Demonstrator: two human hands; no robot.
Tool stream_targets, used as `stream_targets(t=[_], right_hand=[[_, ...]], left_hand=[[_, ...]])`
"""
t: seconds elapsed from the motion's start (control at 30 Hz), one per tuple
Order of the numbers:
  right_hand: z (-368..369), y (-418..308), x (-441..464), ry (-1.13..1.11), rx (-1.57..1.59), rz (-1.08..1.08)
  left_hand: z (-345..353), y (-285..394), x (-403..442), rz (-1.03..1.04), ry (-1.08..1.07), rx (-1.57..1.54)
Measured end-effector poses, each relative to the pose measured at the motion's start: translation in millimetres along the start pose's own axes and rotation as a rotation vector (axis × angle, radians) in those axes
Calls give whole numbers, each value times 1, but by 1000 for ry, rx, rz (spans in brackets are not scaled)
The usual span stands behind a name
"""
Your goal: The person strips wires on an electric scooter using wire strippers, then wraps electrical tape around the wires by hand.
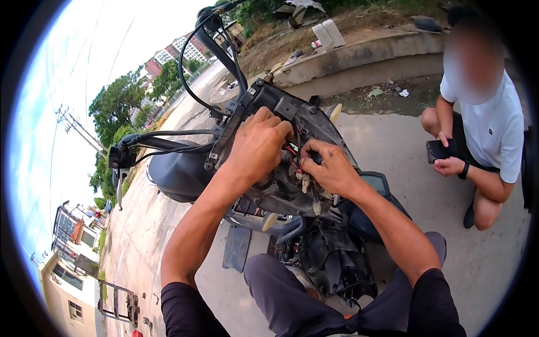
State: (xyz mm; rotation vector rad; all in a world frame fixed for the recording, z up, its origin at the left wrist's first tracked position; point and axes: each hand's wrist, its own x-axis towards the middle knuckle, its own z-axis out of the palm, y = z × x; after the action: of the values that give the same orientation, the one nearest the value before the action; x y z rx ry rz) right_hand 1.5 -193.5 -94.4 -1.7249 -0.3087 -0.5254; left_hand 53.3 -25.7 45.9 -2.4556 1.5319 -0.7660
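In the head view, the opened front section of a motor scooter [320, 126] is in front of me, with black plastic and bare wiring showing. My left hand [261, 137] reaches into it from the left, fingers curled down; whatever its fingertips grip is hidden behind the knuckles. Close beside it on the right, my right hand [327, 167] has its thumb and index finger pinched at red and black wires [293, 157]. Pale connectors [306, 182] hang from the bundle just below the fingers.
The scooter's handlebar [224, 53] with cables and its seat [179, 171] lie beyond. A person [483, 123] squats at the right holding a phone [441, 150]. Black body parts [337, 258] are between my knees. A low concrete curb [365, 62] runs behind.
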Motion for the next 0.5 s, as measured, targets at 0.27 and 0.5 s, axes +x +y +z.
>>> stream_targets(t=[0.27,0.5], right_hand=[[2,11,7,-95,202,110],[-8,15,10,-176,498,251]], left_hand=[[22,12,-5,-86,111,136],[14,14,-10,-48,138,98]])
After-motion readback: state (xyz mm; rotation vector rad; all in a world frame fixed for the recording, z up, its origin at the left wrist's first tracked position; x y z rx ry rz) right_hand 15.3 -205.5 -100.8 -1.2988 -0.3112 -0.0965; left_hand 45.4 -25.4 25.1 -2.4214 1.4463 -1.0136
